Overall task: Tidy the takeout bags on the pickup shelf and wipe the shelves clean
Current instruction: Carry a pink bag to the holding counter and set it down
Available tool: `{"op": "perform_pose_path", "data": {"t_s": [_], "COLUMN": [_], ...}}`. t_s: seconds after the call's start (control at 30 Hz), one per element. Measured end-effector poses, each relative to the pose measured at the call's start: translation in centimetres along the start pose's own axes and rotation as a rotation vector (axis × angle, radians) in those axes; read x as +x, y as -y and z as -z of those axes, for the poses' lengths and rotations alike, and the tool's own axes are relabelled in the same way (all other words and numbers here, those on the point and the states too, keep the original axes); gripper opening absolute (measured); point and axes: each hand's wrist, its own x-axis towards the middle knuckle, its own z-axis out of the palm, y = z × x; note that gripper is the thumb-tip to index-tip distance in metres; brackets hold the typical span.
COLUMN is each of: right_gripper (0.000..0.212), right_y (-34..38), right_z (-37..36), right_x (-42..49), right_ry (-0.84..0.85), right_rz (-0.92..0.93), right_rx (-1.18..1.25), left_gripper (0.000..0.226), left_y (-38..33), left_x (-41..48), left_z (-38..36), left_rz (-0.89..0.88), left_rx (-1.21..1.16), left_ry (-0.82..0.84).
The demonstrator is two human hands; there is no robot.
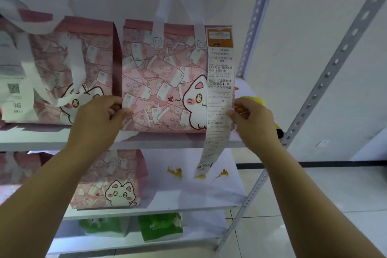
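- My two forearms fill the near foreground. My left hand (98, 115) curls round the left edge of the pink cat bag (163, 81), fingers closed on it; my right hand (251, 119) pinches its right edge, with the long receipt (219, 90) caught under the thumb.
- That bag stands upright on the upper shelf (146, 142), near its right end, face out, handles up. The receipt hangs from its top right corner and trails past the shelf's front edge towards 6 o'clock.
- I judge I am in the tidying step, squaring this bag up; wiping is not yet begun.
- The next move, I think, calls for a level slide with both hands so the bag sits flush beside its neighbour (73, 69) at 9 o'clock, without tearing the receipt loose.
- Past my right hand, at 3 o'clock, something yellow (253, 99) lies on the shelf. It could be a cloth, but it is mostly hidden and I cannot tell.
- On the shelf below (188, 207), orange stains (174, 172) show at 5 o'clock from the bag; they will need wiping. Another pink bag (113, 184) stands to their left, partly behind my arm.
- Green bags (161, 228) sit lower still, blurred.
- The white package (12, 90) at far left is cut off by the frame.
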Motion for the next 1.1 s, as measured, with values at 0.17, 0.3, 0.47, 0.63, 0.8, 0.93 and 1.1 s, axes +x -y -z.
{"op": "perform_pose_path", "data": {"t_s": [0.17, 0.3, 0.47, 0.63, 0.8, 0.93, 1.1], "right_gripper": [0.011, 0.013, 0.01, 0.006, 0.004, 0.008, 0.012], "right_y": [1.6, 3.5, 5.2, 5.3, 4.0, 2.1, -2.1], "right_z": [1.9, 3.6, 6.5, 10.5, 15.9, 21.0, 28.3], "right_x": [-4.7, -9.8, -16.8, -23.5, -28.4, -31.0, -33.4], "right_ry": [-0.07, -0.144, -0.189, -0.278, -0.364, -0.441, -0.537], "right_rz": [-0.024, -0.042, -0.062, -0.146, -0.243, -0.304, -0.379], "right_rx": [0.073, 0.049, -0.063, -0.19, -0.295, -0.323, -0.393], "left_gripper": [0.013, 0.015, 0.015, 0.014, 0.013, 0.01, 0.007], "left_y": [-0.3, -0.9, -2.3, -5.7, -10.9, -16.2, -24.3], "left_x": [-2.3, -5.0, -9.1, -12.8, -14.9, -16.2, -17.8], "left_z": [2.2, 4.3, 6.1, 5.3, 2.3, -1.4, -7.8], "left_rz": [-0.08, -0.154, -0.245, -0.326, -0.444, -0.53, -0.594], "left_rx": [0.022, -0.011, -0.067, -0.132, -0.228, -0.31, -0.427], "left_ry": [0.047, 0.073, 0.12, 0.191, 0.274, 0.338, 0.407]}}
